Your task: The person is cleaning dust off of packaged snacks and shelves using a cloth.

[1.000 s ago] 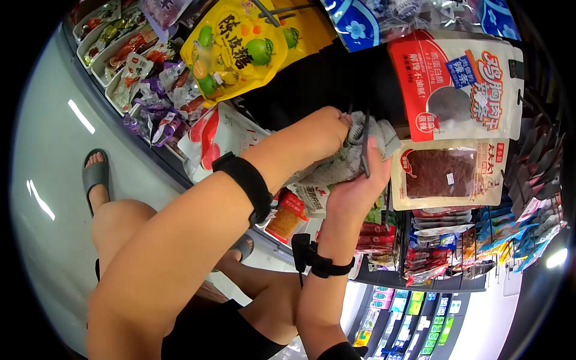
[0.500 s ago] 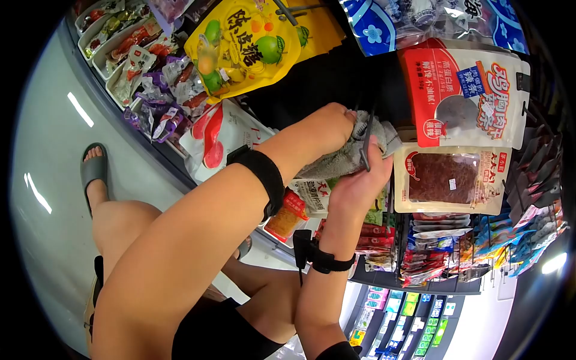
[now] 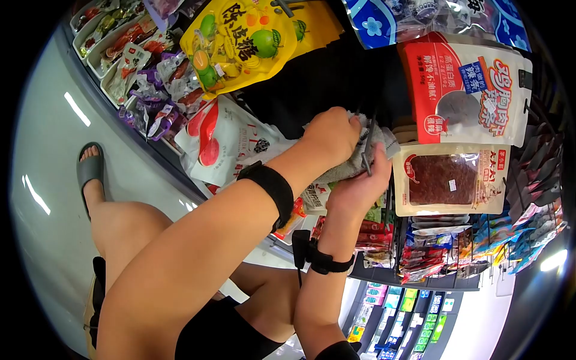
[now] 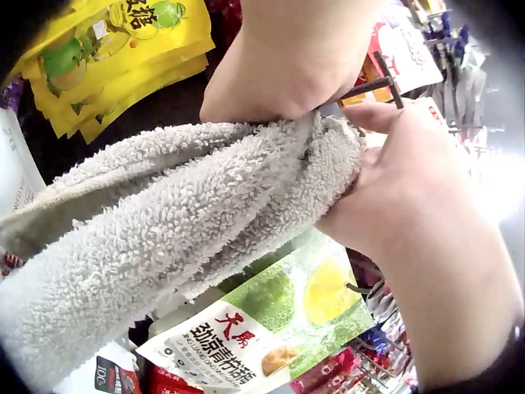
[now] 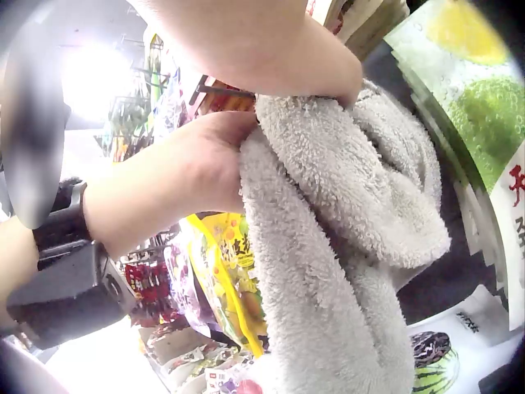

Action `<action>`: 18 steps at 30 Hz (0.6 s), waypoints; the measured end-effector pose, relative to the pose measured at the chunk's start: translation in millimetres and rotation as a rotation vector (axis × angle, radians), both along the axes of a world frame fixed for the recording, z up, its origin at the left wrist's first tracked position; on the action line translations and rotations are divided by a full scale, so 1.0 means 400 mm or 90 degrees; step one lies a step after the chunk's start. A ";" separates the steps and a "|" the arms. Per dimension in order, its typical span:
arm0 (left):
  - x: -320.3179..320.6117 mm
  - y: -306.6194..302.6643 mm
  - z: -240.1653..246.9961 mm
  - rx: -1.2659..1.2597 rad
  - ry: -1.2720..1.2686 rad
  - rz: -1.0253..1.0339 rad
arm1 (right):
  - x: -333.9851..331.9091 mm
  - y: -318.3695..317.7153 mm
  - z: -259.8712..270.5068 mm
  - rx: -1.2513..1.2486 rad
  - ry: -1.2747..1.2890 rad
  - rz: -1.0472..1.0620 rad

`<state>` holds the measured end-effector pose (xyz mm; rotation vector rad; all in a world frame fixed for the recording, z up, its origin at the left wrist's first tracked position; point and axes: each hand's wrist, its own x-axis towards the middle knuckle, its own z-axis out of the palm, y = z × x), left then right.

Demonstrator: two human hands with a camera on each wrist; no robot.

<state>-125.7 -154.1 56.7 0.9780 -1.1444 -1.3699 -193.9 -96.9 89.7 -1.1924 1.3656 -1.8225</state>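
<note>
A grey terry towel (image 3: 345, 171) is bunched around the display hooks, hanging down in folds in both wrist views. My left hand (image 3: 335, 138) grips its upper part, knuckles facing up in the head view; its fingertips are hidden behind the cloth. Opposite it, my right hand (image 3: 360, 186) holds the towel's other side, thumb (image 3: 381, 159) raised along a dark metal hook (image 3: 368, 147). In the left wrist view the towel (image 4: 164, 213) fans out below both hands. The right wrist view shows the towel (image 5: 328, 189) doubled over in thick folds.
Yellow candy bags (image 3: 240, 45) hang at upper left, above a white pouch (image 3: 231, 144). Red-and-white jerky packs (image 3: 468, 93) and a brown jerky pack (image 3: 453, 180) hang at right. Lemon-printed bags (image 4: 262, 320) lie under the towel. Trays of wrapped snacks (image 3: 135, 66) line the shelf edge.
The left hand has turned and shifted slightly right over the towel, covering more of it. The right hand stays by the hook. The view has shifted a little.
</note>
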 end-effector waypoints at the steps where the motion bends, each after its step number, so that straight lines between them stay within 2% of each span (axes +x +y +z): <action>1: 0.001 0.002 0.005 0.012 0.006 -0.013 | 0.003 0.012 0.002 -0.001 0.001 -0.003; 4: 0.004 0.005 0.020 0.040 0.003 -0.021 | 0.006 0.054 -0.019 -0.063 -0.027 0.059; 6: 0.004 0.006 0.027 0.056 -0.007 -0.020 | -0.021 0.065 -0.071 -0.228 0.398 -0.010; 7: 0.003 0.008 0.028 0.077 0.021 -0.023 | -0.002 0.069 -0.062 -0.227 0.396 -0.011; 9: -0.003 0.007 0.027 0.097 0.051 -0.027 | 0.053 0.078 -0.022 -0.112 0.390 0.047; 15: -0.004 -0.013 0.016 0.075 0.134 -0.041 | 0.044 0.088 0.002 -0.036 0.483 -0.007; 18: 0.013 -0.008 0.023 0.085 0.150 -0.077 | 0.022 0.077 0.014 0.001 0.424 -0.024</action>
